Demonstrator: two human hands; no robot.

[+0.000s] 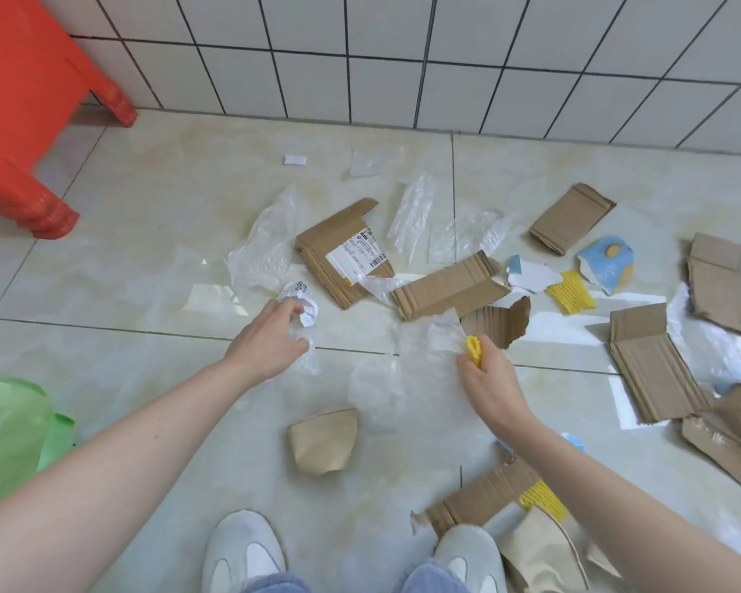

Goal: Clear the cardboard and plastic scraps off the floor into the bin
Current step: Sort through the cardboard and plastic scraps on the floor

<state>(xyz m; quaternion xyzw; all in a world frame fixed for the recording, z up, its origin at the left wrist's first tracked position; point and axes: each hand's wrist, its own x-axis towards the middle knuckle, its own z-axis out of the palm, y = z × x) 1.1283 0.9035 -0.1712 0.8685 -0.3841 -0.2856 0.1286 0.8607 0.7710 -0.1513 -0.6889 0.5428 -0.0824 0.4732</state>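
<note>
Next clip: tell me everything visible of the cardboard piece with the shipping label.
The labelled cardboard is a brown corrugated piece of flattened box, creased along its left side, a flap jutting at its far corner. A white shipping label with barcode and unreadable print sits on top. It lies flat on the floor tiles. A clear plastic strip overlaps its near right corner. The left hand and right hand are both apart from it.

A red plastic stool (pixel 31 100) stands far off to the left of my left fingers (pixel 289 309) and beyond them, its legs on pale, glossy floor tiles (pixel 146 186). A white tiled wall (pixel 403 57) with dark grout runs across beyond both sets of fingers. Nearer to me than my right fingers (pixel 473 363) are my pale grey shoes (pixel 242 549) and blue jean hems (pixel 274 584).
</note>
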